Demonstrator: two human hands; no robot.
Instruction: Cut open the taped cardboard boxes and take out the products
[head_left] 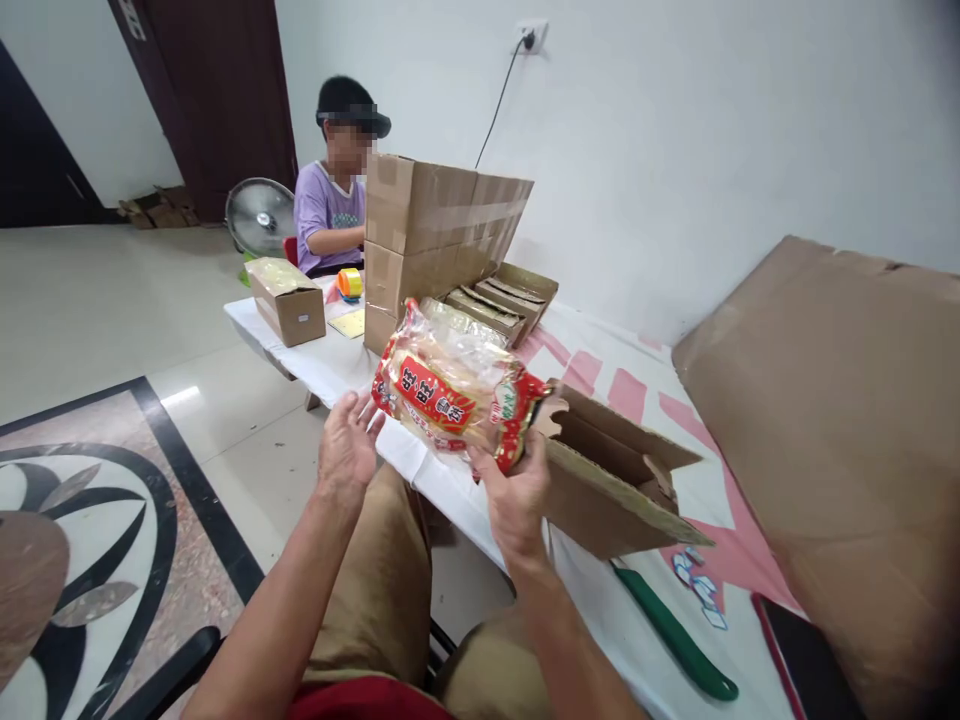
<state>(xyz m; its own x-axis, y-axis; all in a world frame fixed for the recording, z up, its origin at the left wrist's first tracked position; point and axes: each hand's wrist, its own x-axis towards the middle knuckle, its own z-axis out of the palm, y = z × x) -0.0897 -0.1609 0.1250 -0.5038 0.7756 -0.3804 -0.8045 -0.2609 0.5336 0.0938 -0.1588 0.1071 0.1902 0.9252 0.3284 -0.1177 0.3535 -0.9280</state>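
Fingers (501,462) of your right hand (517,500) are clamping the near, lower-right end of the packet (450,395), holding it above the worktop (600,600) edge. Its long axis is running from that grip up and left toward your left hand (346,448), which is hovering spread, just beside the far end, not clearly touching. An open carton (615,480) is lying just right of your right hand.

The single head-worn camera looks forward and down from the seated person's eye level, close over the near edge of the table (352,375). It faces along the table toward its far end, wall on the right.
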